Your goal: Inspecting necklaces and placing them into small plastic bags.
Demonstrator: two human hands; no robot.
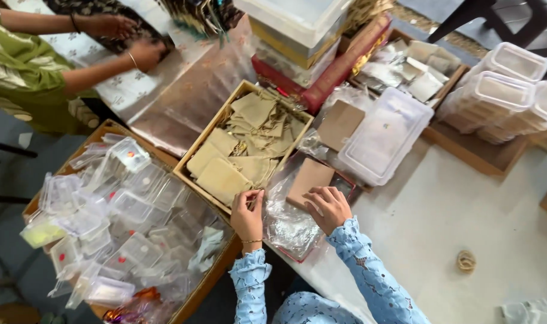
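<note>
The left hand (pixel 247 215), in a pale blue lace sleeve, has its fingers pinched together at the near edge of an open wooden box of tan fabric pouches (pixel 247 141); whether anything sits between the fingertips cannot be told. The right hand (pixel 327 207) rests with curled fingers on crinkled clear plastic wrapping (pixel 288 225), its fingertips touching the near edge of a flat brown square cardboard piece (pixel 309 179) that lies on that wrapping, just right of the pouch box. Left of the pouch box stands a larger wooden tray heaped with small clear plastic cases (pixel 120 228). Right of the brown piece lies a clear plastic lidded container (pixel 386 137) on the white desk (pixel 465 222). A small coil of tan string (pixel 466 261) lies on the desk, well apart to the right. At the far left, another person's hands (pixel 126 42) handle dark patterned fabric
</note>
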